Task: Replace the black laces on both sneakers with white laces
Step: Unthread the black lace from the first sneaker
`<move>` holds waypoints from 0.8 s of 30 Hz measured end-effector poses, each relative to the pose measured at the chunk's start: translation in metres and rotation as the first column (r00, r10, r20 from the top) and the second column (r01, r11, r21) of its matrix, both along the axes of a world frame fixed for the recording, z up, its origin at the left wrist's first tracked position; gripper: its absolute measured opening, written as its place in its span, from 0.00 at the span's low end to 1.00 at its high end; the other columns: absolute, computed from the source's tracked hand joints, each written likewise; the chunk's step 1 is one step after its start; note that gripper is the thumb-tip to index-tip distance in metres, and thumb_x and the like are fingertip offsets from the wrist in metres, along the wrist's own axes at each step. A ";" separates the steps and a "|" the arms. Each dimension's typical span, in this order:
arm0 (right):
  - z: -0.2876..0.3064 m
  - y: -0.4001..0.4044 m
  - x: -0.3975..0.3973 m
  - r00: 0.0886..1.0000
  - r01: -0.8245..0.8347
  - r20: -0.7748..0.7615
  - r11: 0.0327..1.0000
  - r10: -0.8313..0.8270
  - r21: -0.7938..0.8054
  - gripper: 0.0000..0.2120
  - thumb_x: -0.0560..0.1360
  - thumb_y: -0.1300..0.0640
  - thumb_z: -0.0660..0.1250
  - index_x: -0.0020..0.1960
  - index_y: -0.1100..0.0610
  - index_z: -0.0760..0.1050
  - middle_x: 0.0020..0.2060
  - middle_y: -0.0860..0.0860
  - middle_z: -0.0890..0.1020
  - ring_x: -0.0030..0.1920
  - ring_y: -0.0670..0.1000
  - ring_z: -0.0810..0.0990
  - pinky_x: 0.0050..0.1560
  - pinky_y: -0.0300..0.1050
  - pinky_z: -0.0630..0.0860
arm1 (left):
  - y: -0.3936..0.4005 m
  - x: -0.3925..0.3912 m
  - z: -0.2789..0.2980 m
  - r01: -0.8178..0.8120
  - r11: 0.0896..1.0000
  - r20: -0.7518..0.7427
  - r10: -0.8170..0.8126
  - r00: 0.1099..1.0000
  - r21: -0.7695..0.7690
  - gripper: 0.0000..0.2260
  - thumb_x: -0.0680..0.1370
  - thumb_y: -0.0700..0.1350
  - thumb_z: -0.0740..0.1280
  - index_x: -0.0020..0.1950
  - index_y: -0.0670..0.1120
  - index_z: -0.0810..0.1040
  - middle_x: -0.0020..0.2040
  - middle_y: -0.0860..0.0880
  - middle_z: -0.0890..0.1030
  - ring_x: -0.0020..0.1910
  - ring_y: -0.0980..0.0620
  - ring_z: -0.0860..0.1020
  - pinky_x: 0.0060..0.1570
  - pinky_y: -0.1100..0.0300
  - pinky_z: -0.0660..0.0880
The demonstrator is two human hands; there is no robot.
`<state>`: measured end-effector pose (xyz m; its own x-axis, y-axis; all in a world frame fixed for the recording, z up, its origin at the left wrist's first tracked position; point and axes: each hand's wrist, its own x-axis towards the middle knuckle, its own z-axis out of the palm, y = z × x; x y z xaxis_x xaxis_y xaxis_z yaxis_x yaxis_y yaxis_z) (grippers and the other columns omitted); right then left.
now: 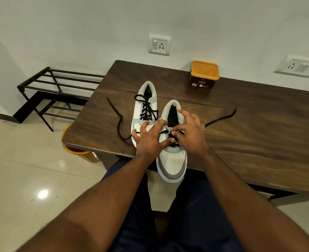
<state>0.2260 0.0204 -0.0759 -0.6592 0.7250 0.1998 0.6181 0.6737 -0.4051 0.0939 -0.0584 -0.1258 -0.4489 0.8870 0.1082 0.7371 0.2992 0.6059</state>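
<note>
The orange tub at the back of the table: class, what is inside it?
The orange tub stands open, showing only its orange inner walls and a small pale patch near the bottom. Its near wall hides the rest, so any contents cannot be made out.

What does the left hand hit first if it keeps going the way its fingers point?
The left hand points up and right, toward the far sneaker. Its fingers lie at that shoe's toe end, so they would probably meet its black lace first. Depth is unclear from one view.
</note>
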 end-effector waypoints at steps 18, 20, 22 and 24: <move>-0.004 0.006 0.003 0.987 0.063 0.148 0.998 -0.060 -0.017 0.09 0.75 0.49 0.69 0.54 0.45 0.81 0.75 0.43 0.61 0.72 0.52 0.57 0.66 0.59 0.60 | -0.002 0.004 0.001 -0.003 1.000 0.024 0.003 1.000 -0.012 0.24 0.72 0.67 0.66 0.66 0.66 0.62 0.67 0.64 0.71 0.77 0.50 0.51 0.69 0.40 0.43; -0.007 0.004 -0.001 0.988 0.081 0.131 0.997 -0.080 -0.006 0.06 0.75 0.50 0.68 0.51 0.47 0.81 0.75 0.44 0.61 0.72 0.52 0.57 0.66 0.60 0.61 | -0.003 0.003 0.003 0.002 1.000 0.018 -0.002 1.000 -0.022 0.24 0.73 0.67 0.65 0.66 0.66 0.62 0.68 0.64 0.70 0.77 0.50 0.51 0.69 0.40 0.43; -0.004 -0.002 -0.007 0.997 0.065 0.052 0.998 -0.065 -0.013 0.05 0.76 0.52 0.67 0.49 0.50 0.80 0.75 0.44 0.62 0.72 0.52 0.57 0.66 0.58 0.59 | -0.003 0.003 0.003 0.004 1.000 0.019 -0.004 1.000 -0.015 0.23 0.74 0.65 0.65 0.66 0.65 0.63 0.68 0.63 0.71 0.77 0.50 0.52 0.69 0.41 0.44; 0.000 -0.011 -0.014 0.999 -0.017 -0.027 1.000 0.017 0.026 0.04 0.76 0.53 0.67 0.47 0.50 0.80 0.74 0.44 0.64 0.72 0.52 0.58 0.64 0.56 0.59 | -0.002 0.003 0.004 -0.009 1.000 0.022 0.009 1.000 0.002 0.23 0.75 0.61 0.66 0.67 0.64 0.63 0.63 0.61 0.74 0.76 0.49 0.53 0.69 0.40 0.44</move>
